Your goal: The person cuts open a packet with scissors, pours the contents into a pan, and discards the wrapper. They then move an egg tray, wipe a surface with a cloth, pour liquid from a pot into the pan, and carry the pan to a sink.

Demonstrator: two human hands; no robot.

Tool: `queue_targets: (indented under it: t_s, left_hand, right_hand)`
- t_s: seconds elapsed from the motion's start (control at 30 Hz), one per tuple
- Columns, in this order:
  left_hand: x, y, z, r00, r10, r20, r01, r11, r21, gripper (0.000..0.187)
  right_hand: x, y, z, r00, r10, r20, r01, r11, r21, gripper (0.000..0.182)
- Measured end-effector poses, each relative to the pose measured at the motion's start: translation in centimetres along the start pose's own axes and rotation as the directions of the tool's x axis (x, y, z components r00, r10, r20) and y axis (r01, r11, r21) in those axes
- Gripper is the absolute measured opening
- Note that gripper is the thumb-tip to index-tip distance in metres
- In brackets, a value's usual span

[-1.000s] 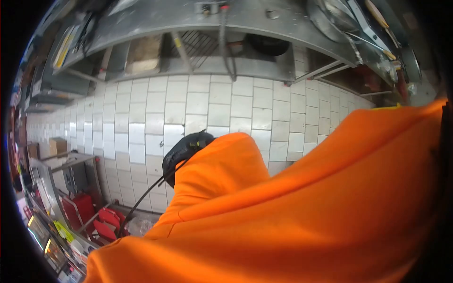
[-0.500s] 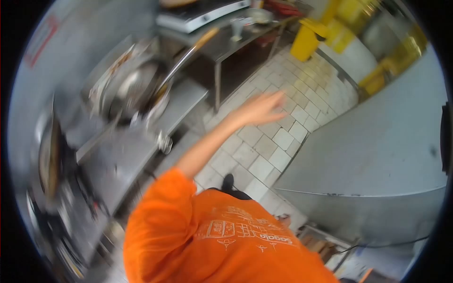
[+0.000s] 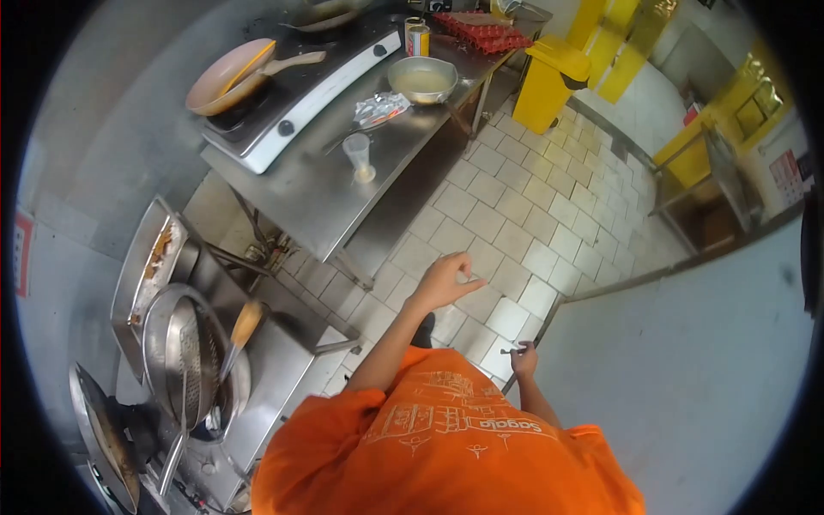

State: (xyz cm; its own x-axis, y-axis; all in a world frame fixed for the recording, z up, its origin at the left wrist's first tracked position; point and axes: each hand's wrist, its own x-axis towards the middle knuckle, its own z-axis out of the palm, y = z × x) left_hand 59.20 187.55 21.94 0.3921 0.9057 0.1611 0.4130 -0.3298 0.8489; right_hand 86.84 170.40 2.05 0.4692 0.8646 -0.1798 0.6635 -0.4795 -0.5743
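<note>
My left hand (image 3: pixel 445 281) is held out over the tiled floor, its fingers loosely curled. A gap shows between thumb and fingertips, with nothing in it. My right hand (image 3: pixel 523 360) hangs lower, close to the large pale grey panel on the right. Its fingers are closed on a small dark thin object (image 3: pixel 513 350) that sticks out to the left; its kind is too small to make out. Nearest ahead of my left hand stands a steel table (image 3: pixel 300 202) bearing a clear plastic cup (image 3: pixel 357 153), crumpled foil (image 3: pixel 380 110) and a metal pan (image 3: pixel 422 81) with liquid in it.
A white-fronted stove (image 3: pixel 322 96) carries a pink frying pan (image 3: pixel 225 79). Strainers (image 3: pixel 187 360) and a steel tray (image 3: pixel 142 292) crowd the lower steel counter at left. Red egg trays (image 3: pixel 482 33) sit on the far table end, beside a yellow bin (image 3: pixel 546 90). Grey panel (image 3: pixel 678 369) borders the right.
The view has swung, bringing the stove and table fully into sight. My left hand has gone from stretched fingers to a loose curl. My right hand now shows more clearly, with the small dark object.
</note>
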Motion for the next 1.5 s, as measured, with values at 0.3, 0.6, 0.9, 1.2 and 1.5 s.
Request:
queue_targets:
  t_s: [0.3, 0.6, 0.9, 1.2, 1.5]
  left_hand:
    - [25.5, -1.0, 7.0, 0.998, 0.042, -0.051, -0.053, 0.971, -0.235, 0.026]
    - [26.9, -12.8, -2.7, 0.354, -0.212, -0.911, 0.439, 0.898, -0.038, 0.016]
    - [26.5, -17.6, -13.0, 0.18, -0.119, -0.977, 0.841, 0.534, 0.09, 0.048]
    - [25.4, -20.5, -17.0, 0.182, -0.344, -0.921, 0.944, 0.324, 0.065, 0.055]
    - [24.5, -20.6, -16.9, 0.166, -0.251, -0.954, 0.94, 0.332, 0.077, 0.039]
  right_hand:
    - [9.8, 21.0, 1.5, 0.748, 0.664, -0.003, -0.598, 0.676, 0.431, 0.033]
    - [46.9, -3.6, -9.2, 0.978, -0.208, -0.003, 0.207, 0.977, -0.055, 0.039]
    - [52.2, -58.7, -6.8, 0.151, -0.946, 0.286, 0.7, 0.306, 0.645, 0.027]
    - [39.5, -71.1, 13.4, -0.437, -0.558, 0.706, 0.89, -0.155, 0.428, 0.027]
    - [39.7, -71.8, 18.3, -0.322, -0.51, 0.797, 0.929, -0.331, 0.164, 0.044]
